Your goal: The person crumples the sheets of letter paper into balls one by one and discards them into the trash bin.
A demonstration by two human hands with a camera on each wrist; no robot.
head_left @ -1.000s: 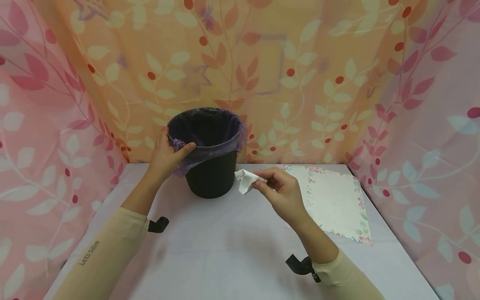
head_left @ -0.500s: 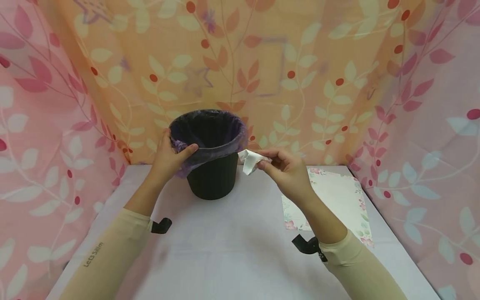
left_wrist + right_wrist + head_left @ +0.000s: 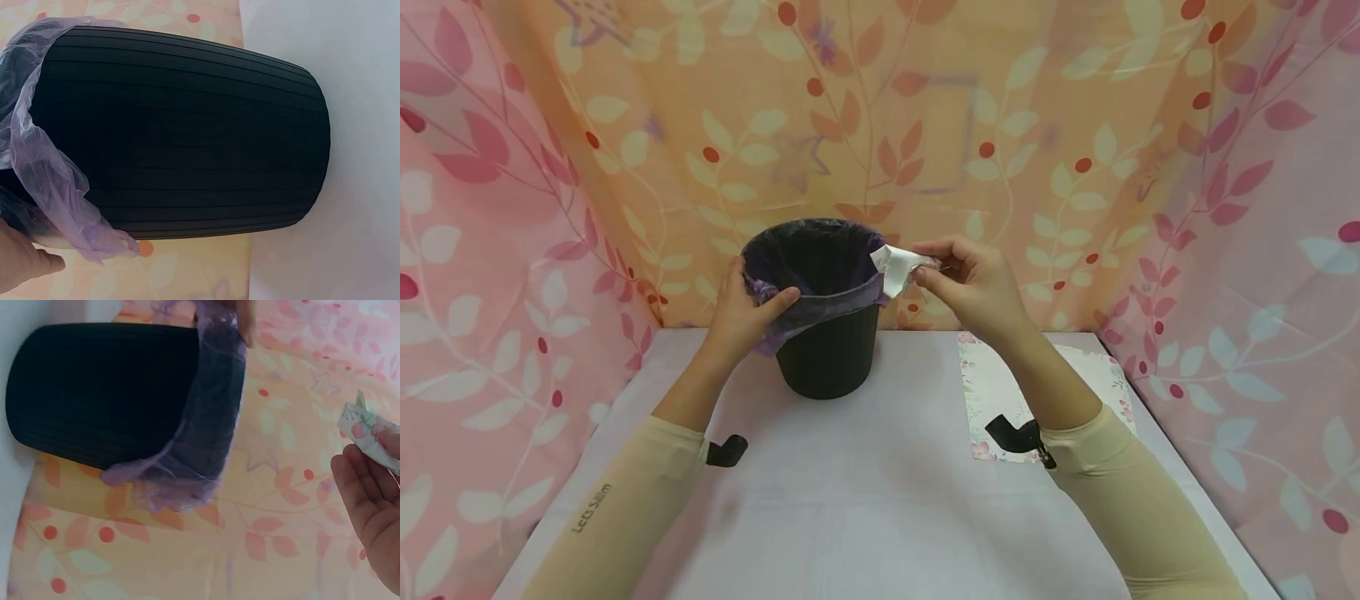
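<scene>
A black ribbed trash can (image 3: 829,358) stands at the back of the table, lined with a thin purple bag (image 3: 850,297) folded over its rim. My left hand (image 3: 743,312) grips the rim on the near left side, thumb over the outer edge and fingers behind. Between thumb and fingertips, my right hand (image 3: 981,283) pinches a crumpled piece of paper (image 3: 895,268), raised to rim height. The paper overlaps the can's right rim in the head view. Floral print shows on the crumpled paper (image 3: 369,431) in the right wrist view.
Flower-bordered paper sheets (image 3: 992,400) lie on the right of the white-covered table (image 3: 850,500), partly behind my right forearm. Floral curtains (image 3: 917,125) enclose the back and both sides. A black camera mount sits at each wrist.
My right hand has risen with the crumpled paper, from beside the can's body up to its right rim. The left hand keeps its grip on the rim.
</scene>
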